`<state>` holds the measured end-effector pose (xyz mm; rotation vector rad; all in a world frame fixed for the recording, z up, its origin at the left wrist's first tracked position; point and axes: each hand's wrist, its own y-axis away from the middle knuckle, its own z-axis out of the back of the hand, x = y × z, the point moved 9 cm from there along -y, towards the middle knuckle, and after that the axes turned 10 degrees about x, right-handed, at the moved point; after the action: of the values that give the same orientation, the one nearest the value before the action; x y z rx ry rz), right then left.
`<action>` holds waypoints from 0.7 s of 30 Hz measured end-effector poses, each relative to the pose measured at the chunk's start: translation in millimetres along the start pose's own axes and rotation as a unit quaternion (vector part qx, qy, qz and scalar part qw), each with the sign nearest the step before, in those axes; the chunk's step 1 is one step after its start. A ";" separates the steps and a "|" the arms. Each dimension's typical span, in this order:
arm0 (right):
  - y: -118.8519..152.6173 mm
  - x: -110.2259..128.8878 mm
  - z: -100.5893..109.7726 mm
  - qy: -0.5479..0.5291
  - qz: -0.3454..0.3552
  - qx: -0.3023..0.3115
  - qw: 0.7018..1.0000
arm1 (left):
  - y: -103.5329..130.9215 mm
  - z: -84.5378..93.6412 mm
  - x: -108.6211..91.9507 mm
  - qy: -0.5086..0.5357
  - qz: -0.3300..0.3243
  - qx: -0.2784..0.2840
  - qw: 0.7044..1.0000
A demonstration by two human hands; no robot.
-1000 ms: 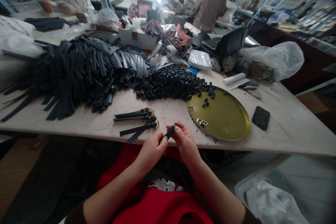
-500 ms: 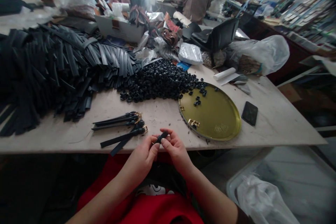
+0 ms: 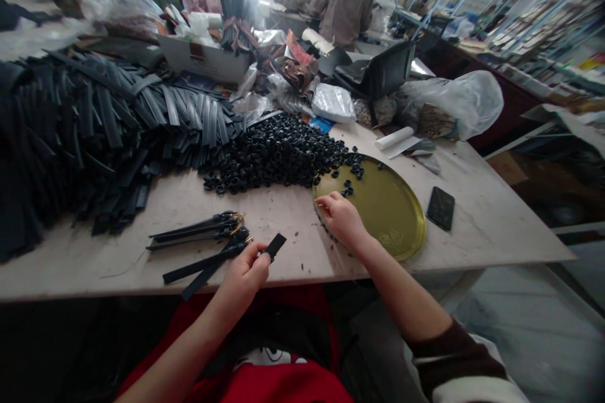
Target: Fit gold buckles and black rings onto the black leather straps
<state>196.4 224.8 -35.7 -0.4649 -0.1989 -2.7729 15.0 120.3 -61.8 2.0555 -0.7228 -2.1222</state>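
My left hand (image 3: 250,264) pinches a short black strap (image 3: 275,245), whose free end points up and to the right. Just left of that hand lie several black straps (image 3: 189,230) with gold buckles (image 3: 237,221) at their right ends. My right hand (image 3: 341,217) is over the left rim of a round gold tray (image 3: 397,201). Its thumb and fingertips are closed together, and whatever is between them is too small and covered to make out. Small black loops (image 3: 347,189) lie on the tray just beyond the fingers.
A heap of black loops (image 3: 274,157) lies behind my hands, beside a large pile of black straps (image 3: 108,119). To the tray's right is a phone (image 3: 440,208). Bags, a box (image 3: 203,60) and scraps crowd the table's back. A person (image 3: 345,3) stands beyond.
My hands have parted. The right one has left the strap and moved right and forward to the tray's left rim, covering the buckles there. My left hand keeps the strap.
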 end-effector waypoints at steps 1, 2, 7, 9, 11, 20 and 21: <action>-10.9 -6.6 -2.3 0.072 -0.004 0.028 0.997 | 0.4 -2.6 2.4 0.025 0.010 0.003 1.000; -19.4 -10.6 -6.4 0.122 -0.003 0.054 0.991 | 1.4 -5.0 4.6 0.042 0.018 0.006 0.999; -32.9 -6.3 -17.8 0.172 0.022 0.086 0.981 | 10.1 -11.8 9.8 0.072 0.037 0.020 0.997; -31.7 -1.9 -14.1 0.167 0.035 0.082 0.982 | 14.9 -13.5 10.6 0.087 0.041 0.026 0.995; -27.2 4.3 -5.6 0.164 0.048 0.072 0.983 | 21.1 -13.7 9.5 0.098 0.043 0.023 0.994; 58.6 98.8 -32.9 -0.543 0.056 0.141 0.826 | 43.1 -11.3 -8.4 0.089 -0.037 0.013 0.995; 66.4 107.9 -42.6 -0.579 0.043 0.145 0.801 | 44.2 -9.0 -9.1 0.072 -0.048 0.004 0.996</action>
<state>109.5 123.2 -33.6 -1.9278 -0.8091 -1.9107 13.4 82.5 -35.6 2.2622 -0.6249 -1.9944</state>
